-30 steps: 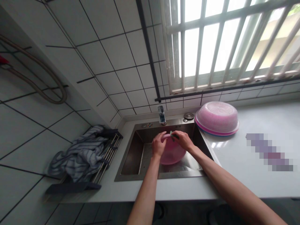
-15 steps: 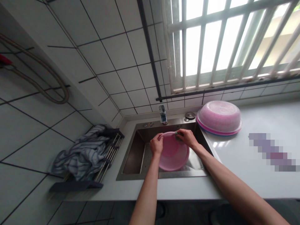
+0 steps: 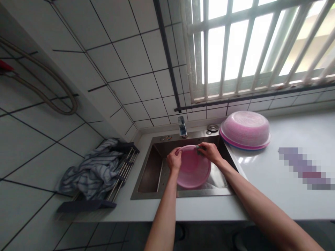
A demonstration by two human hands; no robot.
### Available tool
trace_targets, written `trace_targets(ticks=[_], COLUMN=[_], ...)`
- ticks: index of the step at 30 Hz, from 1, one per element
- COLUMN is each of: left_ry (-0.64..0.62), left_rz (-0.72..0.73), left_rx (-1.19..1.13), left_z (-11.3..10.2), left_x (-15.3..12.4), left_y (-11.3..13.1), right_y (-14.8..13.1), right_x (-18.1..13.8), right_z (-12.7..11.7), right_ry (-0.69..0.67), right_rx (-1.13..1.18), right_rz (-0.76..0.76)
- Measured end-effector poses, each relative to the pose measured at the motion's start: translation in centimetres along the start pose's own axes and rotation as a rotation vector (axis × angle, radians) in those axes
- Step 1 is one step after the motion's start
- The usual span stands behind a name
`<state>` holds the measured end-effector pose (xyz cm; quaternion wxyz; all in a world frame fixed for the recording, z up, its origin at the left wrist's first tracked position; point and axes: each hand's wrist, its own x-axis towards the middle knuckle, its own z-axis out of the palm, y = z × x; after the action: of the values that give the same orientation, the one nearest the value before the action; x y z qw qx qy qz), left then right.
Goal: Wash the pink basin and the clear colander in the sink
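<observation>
1. As I view it remotely through the head camera, the left hand [image 3: 174, 159] is closed on the left side of the pink basin [image 3: 193, 174], thumb lapped over the rim and the other fingers curled along the outside.
2. Right hand [image 3: 208, 151]: thumb and fingers drawn together, pinching a small green pad [image 3: 198, 148] at the far right part of the same rim; the fingers hide much of the pad from me.
3. Position: the pink basin is held within the sink [image 3: 151, 170], on the near side of the faucet [image 3: 182, 126]. I cannot tell whether its underside meets the sink floor.
4. Orientation: the mouth faces upward and toward the wearer, so that I see into the interior. The rim is nearly round; I can single out no long axis.
5. Surroundings: upturned bowls [image 3: 244, 127], pink above and blue-edged below, rest on the counter [image 3: 293, 132] at right; at left, a striped cloth [image 3: 99, 170] lies crumpled on a rack [image 3: 86, 205].
</observation>
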<state>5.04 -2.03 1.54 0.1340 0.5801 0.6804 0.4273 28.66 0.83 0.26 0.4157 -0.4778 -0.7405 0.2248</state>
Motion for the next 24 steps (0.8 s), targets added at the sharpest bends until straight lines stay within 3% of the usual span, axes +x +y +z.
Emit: trace_targets(ticks=[2, 8, 16, 21, 24], left_ry=[-0.021, -0.195, 0.0, -0.097, -0.114], left_rz=[-0.004, 0.211, 0.006, 0.231, 0.253], left_rx=[-0.002, 0.039, -0.004, 0.054, 0.06], left_z=[0.2, 1.3, 0.1, 1.0, 1.0], left_x=[0.0, -1.0, -0.2, -1.1, -1.3], left_y=[0.0, 0.9, -0.1, 0.9, 1.3], right_y=[0.2, -1.6, 0.5, -0.5, -1.0], right_x=[-0.1, -0.3, -0.1, -0.3, -0.3], right_z=[0.0, 1.8, 0.2, 1.5, 2.0], right_ry=[0.014, -0.062, 0.024, 0.007, -0.016], right_rx=[-0.003, -0.104, -0.052, -0.075, -0.07], right_rz=[0.001, -0.104, -0.056, -0.1, -0.126])
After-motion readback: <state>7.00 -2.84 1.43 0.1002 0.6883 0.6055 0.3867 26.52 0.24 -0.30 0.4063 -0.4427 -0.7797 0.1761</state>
